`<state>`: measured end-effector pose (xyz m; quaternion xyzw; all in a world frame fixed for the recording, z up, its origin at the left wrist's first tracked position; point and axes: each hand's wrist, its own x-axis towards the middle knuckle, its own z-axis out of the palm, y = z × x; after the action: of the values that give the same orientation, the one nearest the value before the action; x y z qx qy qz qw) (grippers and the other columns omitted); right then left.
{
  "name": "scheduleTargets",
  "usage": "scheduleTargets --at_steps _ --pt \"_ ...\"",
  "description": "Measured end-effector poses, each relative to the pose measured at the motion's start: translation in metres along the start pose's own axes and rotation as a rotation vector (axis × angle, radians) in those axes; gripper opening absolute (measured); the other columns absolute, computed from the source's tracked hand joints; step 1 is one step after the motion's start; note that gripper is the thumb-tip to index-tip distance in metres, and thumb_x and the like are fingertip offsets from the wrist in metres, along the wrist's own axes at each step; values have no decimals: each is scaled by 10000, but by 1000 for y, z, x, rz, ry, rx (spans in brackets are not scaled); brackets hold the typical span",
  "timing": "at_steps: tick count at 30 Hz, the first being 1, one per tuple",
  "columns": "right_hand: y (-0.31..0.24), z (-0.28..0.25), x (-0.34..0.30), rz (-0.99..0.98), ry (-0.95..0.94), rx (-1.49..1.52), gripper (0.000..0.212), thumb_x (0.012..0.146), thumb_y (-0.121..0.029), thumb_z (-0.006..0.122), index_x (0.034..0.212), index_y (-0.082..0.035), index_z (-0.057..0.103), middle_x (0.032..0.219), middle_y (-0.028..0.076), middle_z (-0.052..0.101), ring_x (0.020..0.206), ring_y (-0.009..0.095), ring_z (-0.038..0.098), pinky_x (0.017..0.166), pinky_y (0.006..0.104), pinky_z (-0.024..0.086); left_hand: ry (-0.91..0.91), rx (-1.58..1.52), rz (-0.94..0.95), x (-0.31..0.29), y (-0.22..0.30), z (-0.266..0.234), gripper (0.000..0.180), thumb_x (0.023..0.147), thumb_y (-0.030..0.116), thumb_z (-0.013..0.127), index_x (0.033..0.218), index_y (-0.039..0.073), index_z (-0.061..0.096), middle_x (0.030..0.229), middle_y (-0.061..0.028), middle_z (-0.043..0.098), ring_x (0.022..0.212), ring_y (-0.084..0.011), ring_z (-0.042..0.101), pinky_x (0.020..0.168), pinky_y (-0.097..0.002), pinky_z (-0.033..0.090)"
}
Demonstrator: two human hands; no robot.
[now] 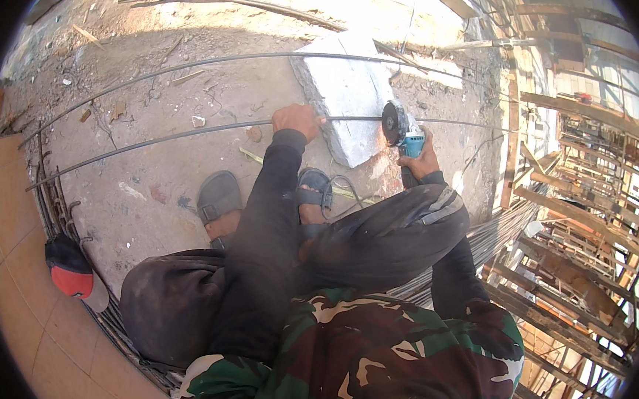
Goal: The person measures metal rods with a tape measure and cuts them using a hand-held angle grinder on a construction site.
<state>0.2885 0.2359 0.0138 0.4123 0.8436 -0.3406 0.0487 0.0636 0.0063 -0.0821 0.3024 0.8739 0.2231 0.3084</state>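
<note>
A long steel rebar (174, 138) runs across in front of me, resting over a pale concrete slab (356, 141). My left hand (297, 120) is closed round this rebar at the slab's left edge. In my right hand (425, 159) is a teal angle grinder (411, 145), gripped by its body. Its dark disc (394, 124) stands upright at the rebar, by the slab's right edge; whether disc and bar touch I cannot tell. A second rebar (199, 62) lies farther off, roughly parallel, across the slab's far part.
My sandalled feet (219, 199) are on the dusty concrete ground. At left, a black and red cap (71, 269) lies on a bundle of rebar (52, 188) beside orange floor tiles (22, 294). Wooden planks and frames (588, 118) crowd the right side. A cord (348, 183) lies near my foot.
</note>
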Motion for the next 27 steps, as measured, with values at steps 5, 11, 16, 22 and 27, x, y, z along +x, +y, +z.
scheduleTargets --at_steps 5,11,16,22,27 --pt "-3 0 -1 1 4 -21 994 557 -96 797 1415 -110 295 1136 180 600 1034 305 594 925 365 472 -5 2 12 0 0 0 428 872 503 616 864 91 733 803 -156 691 827 -317 673 757 -434 495" --pt "-1 -1 1 -18 2 -30 1011 550 -102 795 1424 -115 287 1147 180 595 1041 306 589 929 364 470 -8 -2 25 0 -1 1 426 874 503 613 863 95 734 802 -155 690 826 -316 671 750 -436 494" --pt "0 1 4 -38 1 -39 1007 555 -110 793 1424 -116 285 1125 181 606 1015 310 600 916 365 478 -16 7 18 1 -3 3 417 875 500 615 869 101 738 798 -151 691 823 -312 673 751 -436 493" --pt "8 -1 8 -24 2 -29 993 562 -115 790 1420 -121 291 1103 177 616 982 307 612 898 365 487 -14 6 17 1 0 1 405 875 493 619 871 106 740 805 -147 692 832 -307 671 763 -435 488" --pt "9 0 12 -39 -3 -9 984 566 -116 793 1415 -117 296 1104 174 616 979 298 614 895 360 489 9 -7 14 0 -1 3 404 870 489 626 869 102 739 809 -149 692 838 -310 670 766 -434 482"
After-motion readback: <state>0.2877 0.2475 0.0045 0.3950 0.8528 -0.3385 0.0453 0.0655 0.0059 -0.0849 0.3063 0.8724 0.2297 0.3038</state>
